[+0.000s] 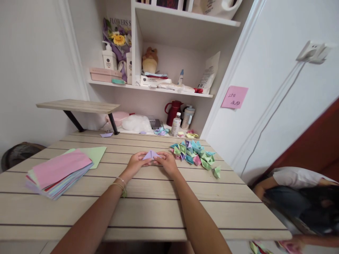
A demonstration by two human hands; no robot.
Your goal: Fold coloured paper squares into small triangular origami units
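A small purple sheet of paper (pixel 151 155), folded to a triangle with a crease down its middle, is held low over the table between both hands. My left hand (pixel 136 163) pinches its left corner, thumb along the lower edge. On the right corner my right hand (pixel 167 162) has its fingers closed in the same way. Just right of my right hand lies a heap of folded paper pieces (pixel 191 152) in green, blue, pink and purple. Off to the left of my hands is a stack of coloured paper (pixel 62 168), pink on top.
A slatted wooden table (pixel 148 211) spans the front. Along its back stand a small raised shelf (pixel 79 105), a bottle (pixel 176 124), a red jug (pixel 174 112) and a plastic bag (pixel 137 123). Another person (pixel 299 194) sits low at the right, beyond the table edge.
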